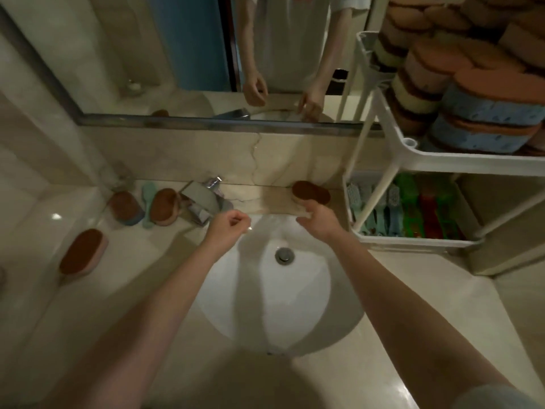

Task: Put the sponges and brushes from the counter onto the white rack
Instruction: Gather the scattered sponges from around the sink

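A brown-topped sponge [311,192] lies on the counter behind the basin, just beyond my right hand [320,220], whose fingers are spread and hold nothing. My left hand [228,227] hovers over the basin's left rim with fingers curled in, nothing in it. Left of the tap lie two brown sponges [163,206] [125,207] and a teal brush [147,202] between them. A pink sponge with a brown top [84,251] rests farther left. The white rack [407,143] stands at right, its upper shelf stacked with sponges [483,113], its lower tray holding brushes [413,211].
A white basin [309,305] with a metal drain [284,255] sits below my hands. A chrome tap [203,202] stands behind its left side. A mirror [177,54] runs along the wall above the backsplash. The counter stretches to both sides.
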`<state>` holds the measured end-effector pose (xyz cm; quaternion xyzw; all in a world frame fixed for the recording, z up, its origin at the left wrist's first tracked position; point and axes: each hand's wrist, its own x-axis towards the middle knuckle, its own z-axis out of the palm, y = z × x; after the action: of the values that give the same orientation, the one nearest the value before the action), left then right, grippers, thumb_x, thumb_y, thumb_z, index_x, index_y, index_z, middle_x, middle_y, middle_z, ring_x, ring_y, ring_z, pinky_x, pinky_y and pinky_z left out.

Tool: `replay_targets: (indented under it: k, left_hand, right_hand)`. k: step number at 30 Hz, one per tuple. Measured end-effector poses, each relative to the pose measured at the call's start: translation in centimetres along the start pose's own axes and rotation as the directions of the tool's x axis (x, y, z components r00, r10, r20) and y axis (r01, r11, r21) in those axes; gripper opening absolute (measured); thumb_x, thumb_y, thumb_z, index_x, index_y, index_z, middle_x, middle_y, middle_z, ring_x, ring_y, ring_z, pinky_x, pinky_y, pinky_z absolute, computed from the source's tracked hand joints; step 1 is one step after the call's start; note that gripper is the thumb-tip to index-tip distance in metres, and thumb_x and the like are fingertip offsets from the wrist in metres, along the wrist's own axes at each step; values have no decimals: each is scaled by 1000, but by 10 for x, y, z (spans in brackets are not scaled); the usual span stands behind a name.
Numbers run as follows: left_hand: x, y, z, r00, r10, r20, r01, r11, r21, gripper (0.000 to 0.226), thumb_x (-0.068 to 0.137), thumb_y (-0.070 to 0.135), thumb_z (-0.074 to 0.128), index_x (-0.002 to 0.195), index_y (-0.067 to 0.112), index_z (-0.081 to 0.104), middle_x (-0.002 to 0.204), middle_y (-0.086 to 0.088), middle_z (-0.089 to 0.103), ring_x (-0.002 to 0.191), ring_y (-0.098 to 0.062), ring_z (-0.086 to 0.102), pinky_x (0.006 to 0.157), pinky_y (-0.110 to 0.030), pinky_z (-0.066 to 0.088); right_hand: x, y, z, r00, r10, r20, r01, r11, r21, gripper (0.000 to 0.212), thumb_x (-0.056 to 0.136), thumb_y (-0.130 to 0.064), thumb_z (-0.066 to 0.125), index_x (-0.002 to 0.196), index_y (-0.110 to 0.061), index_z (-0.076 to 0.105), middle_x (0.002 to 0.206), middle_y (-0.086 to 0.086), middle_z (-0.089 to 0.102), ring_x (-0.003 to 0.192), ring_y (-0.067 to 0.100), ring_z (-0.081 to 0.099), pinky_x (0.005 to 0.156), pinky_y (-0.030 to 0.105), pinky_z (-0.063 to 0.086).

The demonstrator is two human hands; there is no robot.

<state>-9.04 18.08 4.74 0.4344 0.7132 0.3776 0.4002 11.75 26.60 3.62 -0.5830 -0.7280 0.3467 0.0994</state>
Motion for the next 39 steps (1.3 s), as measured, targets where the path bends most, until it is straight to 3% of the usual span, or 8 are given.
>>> replay_targets:
  k: [7, 12, 19, 22, 25, 27, 33, 39]
  left_hand:
    - [8, -54, -64, 981, -81, -177, 84, 996, 6, 19, 79, 8, 64, 64, 17, 60, 66, -4, 63, 65, -19, 59, 68, -30, 47]
    - [16, -71, -79, 961, -124, -246, 137, 990, 37, 23, 85, -5, 55, 67, 10, 57, 66, -4, 58, 61, -14, 53, 50, -4, 40]
    - [33, -75, -72, 961, -122, -250, 140, 989, 56, 27, 85, -6, 57, 66, 13, 56, 65, -3, 57, 62, -19, 52, 53, -7, 40]
    - [39, -80, -71, 956, -139, -258, 164, 983, 78, 29, 84, -3, 59, 65, 17, 56, 65, -4, 56, 74, -21, 53, 63, -22, 40]
    - [46, -81, -76, 942, -136, -307, 180, 977, 118, 19, 84, -2, 59, 71, 13, 59, 69, -2, 57, 80, -19, 51, 60, -13, 37]
    - [55, -83, -85, 916, -160, -367, 227, 963, 147, 6, 84, 4, 60, 89, 4, 64, 86, -10, 62, 84, -20, 52, 68, -19, 38]
    - [91, -98, -120, 851, -210, -482, 405, 847, 346, 38, 84, 33, 62, 114, 11, 58, 125, -19, 48, 113, -38, 48, 96, -40, 40]
    - [114, -114, -133, 851, -275, -448, 476, 765, 434, 75, 76, 43, 70, 133, 8, 36, 138, -21, 37, 125, -38, 36, 101, -47, 36]
  right_hand:
    - [75, 3, 18, 980, 195, -34, -195, 921, -338, 60, 91, -29, 49, 146, -17, 27, 150, 12, 25, 138, 34, 25, 109, 45, 33]
    - [97, 7, 20, 972, 226, -63, -228, 848, -479, 54, 91, -30, 49, 141, -20, 31, 152, 14, 19, 137, 36, 25, 106, 47, 34]
    - [102, 14, 32, 987, 158, -12, -144, 858, -493, 59, 90, -32, 55, 143, -25, 28, 147, 17, 25, 133, 39, 27, 107, 54, 33]
    - [95, 9, 39, 995, 96, -7, -89, 891, -446, 60, 88, -46, 57, 138, -23, 33, 140, 17, 31, 126, 38, 35, 106, 49, 33]
    - [79, -3, 49, 996, -4, -91, -24, 952, -304, 66, 82, -57, 61, 130, -16, 41, 127, 15, 39, 114, 35, 43, 94, 42, 42]
    - [68, -15, 56, 990, 2, -143, -31, 980, -196, 65, 79, -59, 63, 122, -13, 45, 121, 13, 42, 110, 33, 45, 88, 39, 45]
    - [52, -54, 68, 964, 88, -251, -111, 991, -78, 64, 75, -66, 63, 106, -12, 48, 109, 9, 52, 98, 28, 51, 84, 35, 44]
    - [45, -81, 78, 934, 207, -291, -194, 978, 74, 66, 71, -71, 64, 104, -16, 47, 107, 1, 50, 99, 22, 50, 89, 37, 46]
